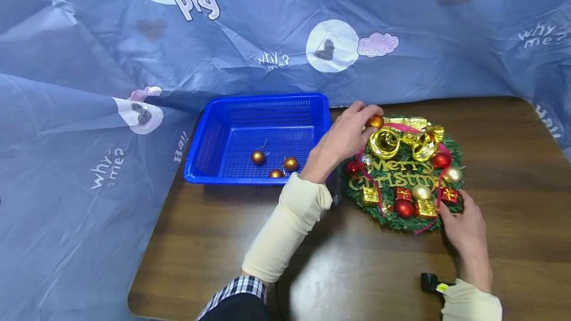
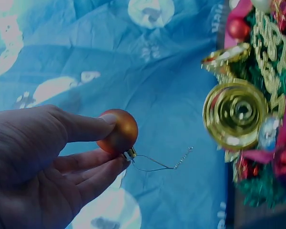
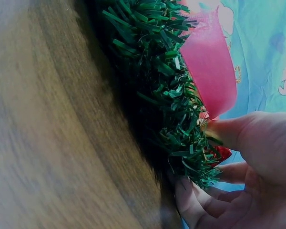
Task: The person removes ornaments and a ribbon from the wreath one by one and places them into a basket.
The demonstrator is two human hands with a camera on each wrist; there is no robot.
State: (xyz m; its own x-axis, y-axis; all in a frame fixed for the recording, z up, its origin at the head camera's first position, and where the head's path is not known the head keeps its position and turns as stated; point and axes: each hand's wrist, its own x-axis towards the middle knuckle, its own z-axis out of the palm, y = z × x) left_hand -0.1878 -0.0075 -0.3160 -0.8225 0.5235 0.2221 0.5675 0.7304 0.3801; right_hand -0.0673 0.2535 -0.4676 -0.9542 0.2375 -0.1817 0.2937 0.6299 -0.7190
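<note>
My left hand (image 1: 342, 135) pinches a copper-orange Christmas bauble (image 2: 120, 136) between thumb and fingers, over the upper left of a Christmas wreath (image 1: 394, 223). From the bauble's metal cap a thin wire loop (image 2: 155, 163) with a twisted end sticks out. Green tinsel, two gold bells (image 1: 384, 143), red and gold balls, small gift boxes and gold "Merry Christmas" lettering make up the wreath. My right hand (image 1: 467, 227) grips its lower right edge, thumb on top and fingers beneath. A pink ribbon (image 3: 210, 67) hangs beside that thumb in the right wrist view.
Left of the wreath stands a blue plastic basket (image 1: 250, 181) holding a few more copper baubles (image 1: 257, 157). The brown wooden table (image 1: 214, 251) carries everything, and a blue printed cloth (image 1: 276, 28) hangs behind it.
</note>
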